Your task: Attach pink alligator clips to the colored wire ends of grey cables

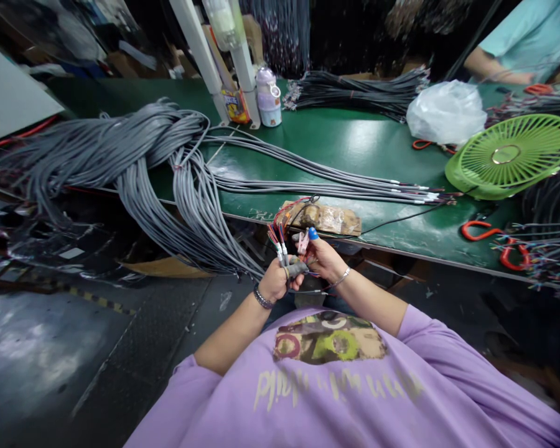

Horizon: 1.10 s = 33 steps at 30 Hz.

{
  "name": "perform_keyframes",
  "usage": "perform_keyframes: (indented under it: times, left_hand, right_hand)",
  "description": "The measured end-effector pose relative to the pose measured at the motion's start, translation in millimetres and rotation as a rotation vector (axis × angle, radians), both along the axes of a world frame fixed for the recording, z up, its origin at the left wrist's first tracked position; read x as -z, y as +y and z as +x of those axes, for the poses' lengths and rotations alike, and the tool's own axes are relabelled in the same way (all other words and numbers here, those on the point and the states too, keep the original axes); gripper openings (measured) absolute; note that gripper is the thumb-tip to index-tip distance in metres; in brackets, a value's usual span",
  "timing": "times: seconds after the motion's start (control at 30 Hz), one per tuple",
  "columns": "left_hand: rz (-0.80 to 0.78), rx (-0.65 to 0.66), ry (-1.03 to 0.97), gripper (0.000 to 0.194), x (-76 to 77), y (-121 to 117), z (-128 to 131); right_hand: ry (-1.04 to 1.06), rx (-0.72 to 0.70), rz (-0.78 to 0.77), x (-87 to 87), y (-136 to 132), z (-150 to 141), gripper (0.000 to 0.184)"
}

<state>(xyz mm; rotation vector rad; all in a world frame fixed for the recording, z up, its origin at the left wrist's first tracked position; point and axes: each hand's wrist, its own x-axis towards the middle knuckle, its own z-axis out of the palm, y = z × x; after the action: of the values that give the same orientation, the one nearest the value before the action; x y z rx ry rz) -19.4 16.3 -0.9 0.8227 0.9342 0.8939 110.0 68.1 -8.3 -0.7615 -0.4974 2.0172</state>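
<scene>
My left hand is closed around the ends of a few grey cables, which run down from a big bundle on the bench. Above its fingers stand white-wrapped cable ends with thin coloured wires fanning out. Close beside it is my right hand, a blue cover on its thumb tip. Its fingers are pinched at a small pinkish piece by the wires; what exactly they hold is too small to tell. Just beyond both hands, a taped wooden block sits at the bench edge.
A thick pile of grey cables covers the left of the green bench and hangs over its edge. Trimmed cable ends lie across the middle. A green fan, plastic bag and bottle stand farther back. A co-worker's arm shows top right.
</scene>
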Motion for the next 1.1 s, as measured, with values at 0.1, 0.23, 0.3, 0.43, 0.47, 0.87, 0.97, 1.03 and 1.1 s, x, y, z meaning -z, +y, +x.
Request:
perform_keyframes:
  times: [0.1,0.23,0.3,0.43,0.47,0.87,0.97,1.03,1.1]
  left_hand:
    - [0.009,-0.003,0.005,0.04,-2.5,-2.9,-1.3]
    - [0.047,0.0,0.038,0.039,-4.8,-11.1,-3.6]
    - [0.075,-0.007,0.068,0.037,-4.9,-15.9,-3.5]
    - [0.111,-0.08,0.09,0.033,-5.0,-22.6,0.0]
    - [0.117,-0.104,0.096,0.033,-5.3,-23.4,1.4]
    - [0.075,-0.197,0.114,0.035,-12.4,-19.9,13.4]
    - [0.062,-0.205,0.108,0.036,-12.4,-17.3,14.0]
    - [0.051,-0.207,0.108,0.035,-10.1,-16.0,14.3]
    - [0.041,-0.208,0.108,0.035,-7.0,-14.9,14.5]
  right_hand:
    - [-0.01,-0.042,-0.027,-4.2,-3.0,3.1,0.051]
    - [-0.021,-0.12,-0.055,-9.5,-5.5,9.0,0.05]
    - [-0.016,-0.114,-0.043,-9.9,-5.7,11.1,0.043]
    - [-0.039,-0.06,0.059,-9.3,-6.1,12.9,0.025]
    - [-0.043,-0.053,0.072,-9.6,-6.3,13.0,0.024]
    - [-0.336,0.103,0.246,-6.1,-8.3,8.5,0.048]
    - [-0.164,-0.008,0.1,-7.2,-3.4,6.6,0.047]
    - [-0.107,-0.013,0.032,-8.0,-0.2,4.4,0.044]
    - [-0.08,0.021,0.002,-7.8,1.8,1.9,0.042]
